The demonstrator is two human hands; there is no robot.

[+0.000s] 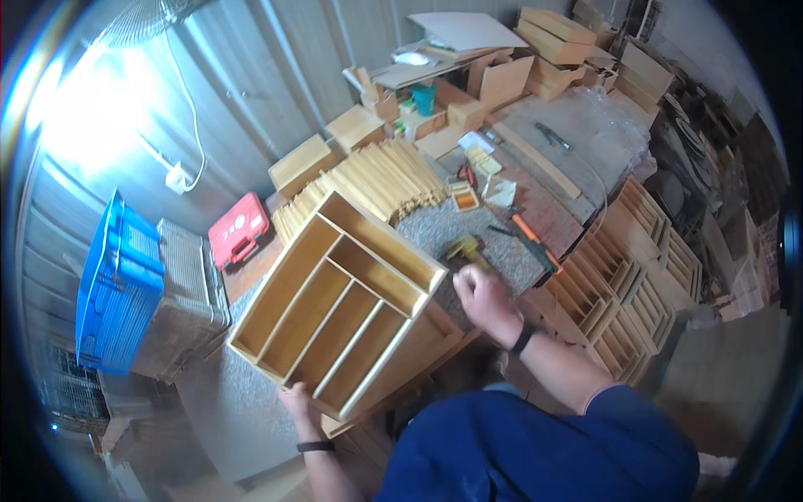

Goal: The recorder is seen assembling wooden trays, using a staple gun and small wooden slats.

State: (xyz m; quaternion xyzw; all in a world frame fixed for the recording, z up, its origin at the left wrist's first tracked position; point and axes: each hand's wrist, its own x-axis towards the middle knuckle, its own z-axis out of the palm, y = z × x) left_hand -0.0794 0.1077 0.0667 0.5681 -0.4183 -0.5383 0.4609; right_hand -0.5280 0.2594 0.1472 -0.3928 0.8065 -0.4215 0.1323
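Note:
A wooden divided tray (pixel 311 308), with several long compartments and one across its far right end, is tilted up over the workbench. My left hand (pixel 298 405) grips its near lower edge, fingers wrapped on the rim. Just off the tray's right corner, my right hand (pixel 488 304) is closed in a fist; whatever may be inside it is hidden. A yellowish tool (pixel 465 248), blurred in its details, lies on the bench beyond that fist. Under the tray shows part of another wooden piece (pixel 428 341), mostly covered.
Behind the tray lies a row of thin wooden strips (pixel 376 177). A red case (pixel 239 229) and blue crates (pixel 125 284) stand left. An orange-handled tool (pixel 535 238) lies on the bench at right, above stacked divided trays (pixel 623 289). Cardboard boxes (pixel 556 42) stand at the back.

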